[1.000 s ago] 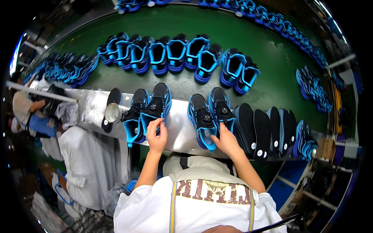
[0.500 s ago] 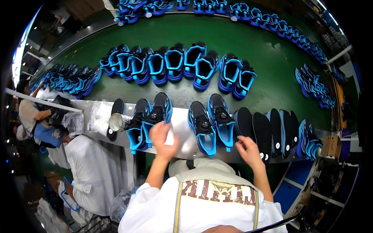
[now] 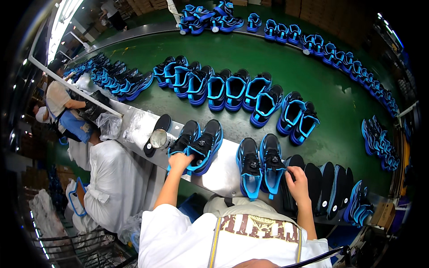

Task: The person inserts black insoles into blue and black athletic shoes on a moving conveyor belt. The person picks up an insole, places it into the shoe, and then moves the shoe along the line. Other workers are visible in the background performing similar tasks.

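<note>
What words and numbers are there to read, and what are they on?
White shirt: big brown lettering on the front, which I won't copy out.
Round white stickers on the black insoles: marks too small to read.
Round white tags among the far shoes: too small to read.

Black with bright blue collars (image 3: pixel 251 194) and deeper blue soles (image 3: pixel 204 170) on the sneakers (image 3: pixel 210 137); plain black on the insoles (image 3: pixel 327 176), with round white stickers (image 3: pixel 325 203); silvery grey on the desk (image 3: pixel 229 156); white on the T-shirt (image 3: pixel 178 232), with a patchy maroon and pale yellow print (image 3: pixel 263 228).
</note>
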`<state>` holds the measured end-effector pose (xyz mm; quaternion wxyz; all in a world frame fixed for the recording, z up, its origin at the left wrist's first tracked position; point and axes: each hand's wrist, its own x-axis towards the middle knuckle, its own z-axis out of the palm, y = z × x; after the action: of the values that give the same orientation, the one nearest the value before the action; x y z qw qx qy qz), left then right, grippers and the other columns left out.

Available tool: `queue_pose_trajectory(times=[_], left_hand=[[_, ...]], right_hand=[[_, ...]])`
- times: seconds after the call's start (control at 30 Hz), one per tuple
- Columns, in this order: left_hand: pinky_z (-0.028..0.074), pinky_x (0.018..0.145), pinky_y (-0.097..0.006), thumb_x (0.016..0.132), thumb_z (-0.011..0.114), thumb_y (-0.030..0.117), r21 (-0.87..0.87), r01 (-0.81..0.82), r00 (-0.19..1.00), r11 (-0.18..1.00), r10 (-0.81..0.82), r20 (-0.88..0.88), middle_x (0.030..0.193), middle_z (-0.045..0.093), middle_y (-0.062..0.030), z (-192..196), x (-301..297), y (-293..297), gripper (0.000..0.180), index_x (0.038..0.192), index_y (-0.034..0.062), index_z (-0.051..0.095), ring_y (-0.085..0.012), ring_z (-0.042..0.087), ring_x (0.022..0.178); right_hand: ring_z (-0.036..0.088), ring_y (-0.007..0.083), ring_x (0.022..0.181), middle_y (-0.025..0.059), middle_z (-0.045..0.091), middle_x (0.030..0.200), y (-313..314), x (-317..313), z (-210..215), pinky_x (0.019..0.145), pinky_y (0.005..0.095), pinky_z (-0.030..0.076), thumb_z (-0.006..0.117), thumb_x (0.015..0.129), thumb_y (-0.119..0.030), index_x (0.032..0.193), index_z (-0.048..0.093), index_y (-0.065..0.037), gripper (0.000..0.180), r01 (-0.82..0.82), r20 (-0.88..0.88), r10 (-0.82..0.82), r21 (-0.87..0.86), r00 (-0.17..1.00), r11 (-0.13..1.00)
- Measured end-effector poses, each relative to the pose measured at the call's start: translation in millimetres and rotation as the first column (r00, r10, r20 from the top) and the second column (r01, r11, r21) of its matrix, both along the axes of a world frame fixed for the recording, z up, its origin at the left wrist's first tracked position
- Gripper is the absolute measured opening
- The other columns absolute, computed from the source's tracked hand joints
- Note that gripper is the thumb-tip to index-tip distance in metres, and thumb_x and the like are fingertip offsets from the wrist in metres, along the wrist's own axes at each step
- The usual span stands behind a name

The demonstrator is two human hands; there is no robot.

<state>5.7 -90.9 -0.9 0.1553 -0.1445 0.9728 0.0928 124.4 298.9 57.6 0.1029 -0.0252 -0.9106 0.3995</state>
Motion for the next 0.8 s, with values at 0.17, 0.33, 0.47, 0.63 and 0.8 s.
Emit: queue_pose_trajectory(times=[0.17, 0.33, 0.47, 0.63, 0.8], left_hand=[[0.045, 0.060, -0.031, 0.061, 0.062, 0.032, 0.327, 0.197, 0.943, 0.924, -0.269, 0.194, 0.068, 0.059, -0.0116, 65, -25, -17, 0.032, 0.073, 0.0031, 0.060, -0.0202, 0.057, 0.063], [0.043, 0.063, -0.027, 0.066, 0.060, 0.015, 0.808, 0.219, 0.942, 0.546, -0.336, -0.028, 0.077, 0.058, -0.0041, 165, -45, -15, 0.030, 0.092, 0.0012, 0.058, -0.0127, 0.053, 0.070], [0.043, 0.067, -0.027, 0.070, 0.058, 0.019, 0.856, 0.340, 0.779, 0.390, -0.627, -0.024, 0.084, 0.058, -0.0081, 195, -91, 153, 0.035, 0.098, -0.0015, 0.054, -0.0159, 0.054, 0.074], [0.043, 0.065, -0.027, 0.070, 0.058, 0.023, 0.967, 0.240, 0.715, 0.088, -0.689, -0.115, 0.079, 0.058, -0.0097, 157, -51, 412, 0.034, 0.092, -0.0029, 0.057, -0.0183, 0.055, 0.072], [0.044, 0.068, -0.036, 0.067, 0.057, 0.022, 0.865, 0.286, 0.841, 0.411, -0.541, -0.021, 0.081, 0.059, -0.0138, 31, -64, 539, 0.025, 0.081, 0.0008, 0.059, -0.0259, 0.057, 0.075]], right_hand=[[0.054, 0.0302, 0.079, 0.0144, 0.056, 0.083, 21, 2, -3, 0.071, 0.0346, 0.042, 0.057, 0.071, -0.007, 0.085, 0.056, 0.000, 0.015, 0.063, -0.050, -0.064, -0.022, 0.997, 0.998], [0.055, 0.0305, 0.077, 0.0147, 0.057, 0.081, 48, 22, -27, 0.069, 0.0352, 0.044, 0.058, 0.070, -0.007, 0.082, 0.056, 0.001, 0.014, 0.143, -0.054, -0.142, 0.014, 0.988, 0.990], [0.054, 0.0312, 0.077, 0.0150, 0.057, 0.081, 49, 31, -31, 0.069, 0.0363, 0.043, 0.058, 0.069, -0.006, 0.081, 0.056, 0.001, 0.014, 0.143, -0.048, -0.144, -0.017, 0.988, 0.990], [0.048, 0.0295, 0.093, 0.0113, 0.051, 0.098, 47, 60, -34, 0.079, 0.0387, 0.037, 0.062, 0.066, -0.015, 0.095, 0.056, -0.004, 0.031, 0.317, -0.025, -0.318, 0.189, 0.948, 0.929], [0.043, 0.0258, 0.098, 0.0094, 0.047, 0.108, 31, 81, -32, 0.081, 0.0380, 0.033, 0.064, 0.064, -0.028, 0.108, 0.050, -0.008, 0.050, 0.146, 0.199, -0.200, 0.256, 0.959, 0.956]])
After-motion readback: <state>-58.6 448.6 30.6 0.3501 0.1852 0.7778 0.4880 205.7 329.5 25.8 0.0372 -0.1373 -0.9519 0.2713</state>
